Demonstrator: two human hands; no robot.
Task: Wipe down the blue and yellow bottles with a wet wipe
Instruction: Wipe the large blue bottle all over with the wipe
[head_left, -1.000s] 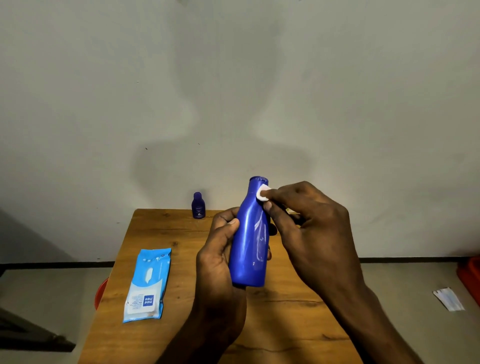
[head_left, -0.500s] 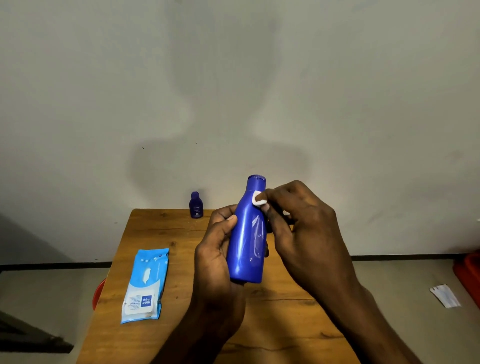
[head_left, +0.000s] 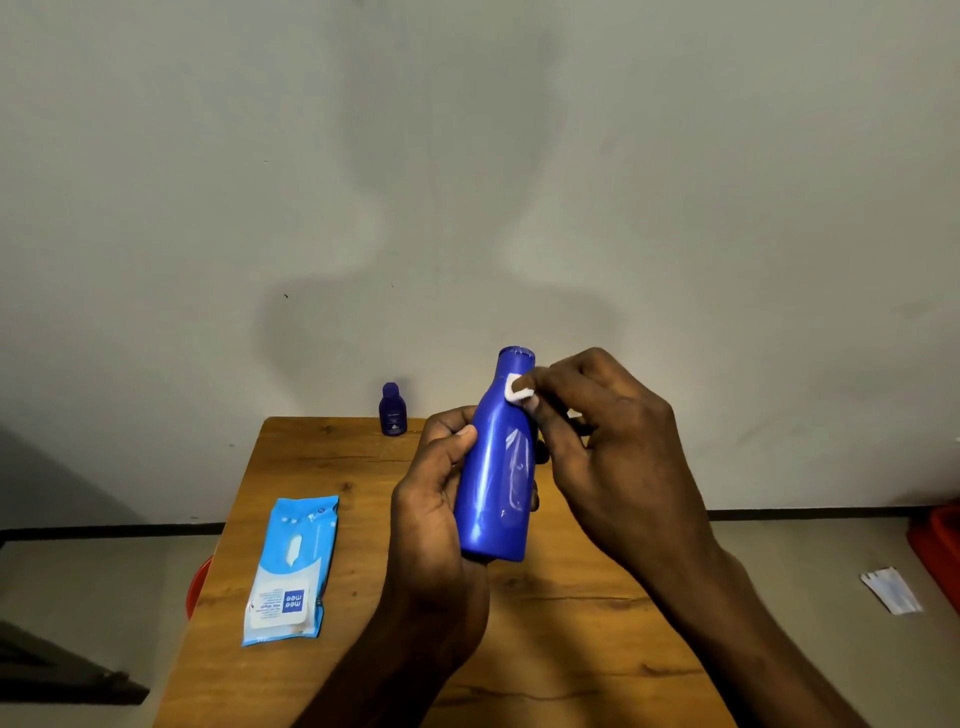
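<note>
While my left hand (head_left: 441, 499) wraps round the blue bottle (head_left: 498, 467) and holds it up over the wooden table (head_left: 363, 675), my right hand (head_left: 608, 447) pinches a small white wipe (head_left: 519, 388) against its neck. A wipes pack (head_left: 291, 566) lies on the table's left side, and a little dark bottle (head_left: 392, 409) stands at the back.

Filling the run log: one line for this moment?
left hand: holds blue bottle | right hand: presses wipe on neck | pack: on table
</note>
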